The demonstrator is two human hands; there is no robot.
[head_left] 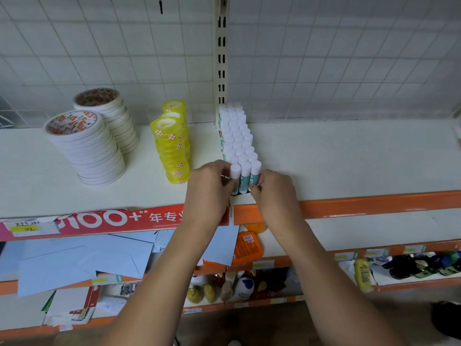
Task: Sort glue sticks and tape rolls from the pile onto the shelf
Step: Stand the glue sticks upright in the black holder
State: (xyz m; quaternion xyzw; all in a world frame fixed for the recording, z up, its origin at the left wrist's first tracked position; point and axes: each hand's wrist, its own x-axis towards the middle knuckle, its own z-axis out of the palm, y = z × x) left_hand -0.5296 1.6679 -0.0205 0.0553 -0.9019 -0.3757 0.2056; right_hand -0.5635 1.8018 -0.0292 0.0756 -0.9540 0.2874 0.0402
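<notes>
Two bare forearms are stretched up from the bottom edge, and the hands are brought together at the front lip of the shelf (349, 158). The left hand (208, 186) is curled against the left side of the front row (244, 174) of three upright glue sticks, with its fingers wrapped on the leftmost stick. The right hand (274, 188) is closed on the rightmost stick, which is pinched between thumb and fingertips. The row is thus squeezed between both hands, just above the orange shelf edge. Directly behind it, the rest of the glue sticks (235, 136) are packed in a tight block of white caps running back to the slotted post (221, 58). Left of the block and apart from it, yellow tape rolls (172, 151) are stacked in two columns. Further left, white tape rolls (87, 146) are piled in two wider stacks. The lower parts of the held sticks are covered by the fingers, so their footing cannot be made out. The labels are too small to be read. Blue envelopes (74, 260) on the lower shelf are partly hidden by the left forearm.
</notes>
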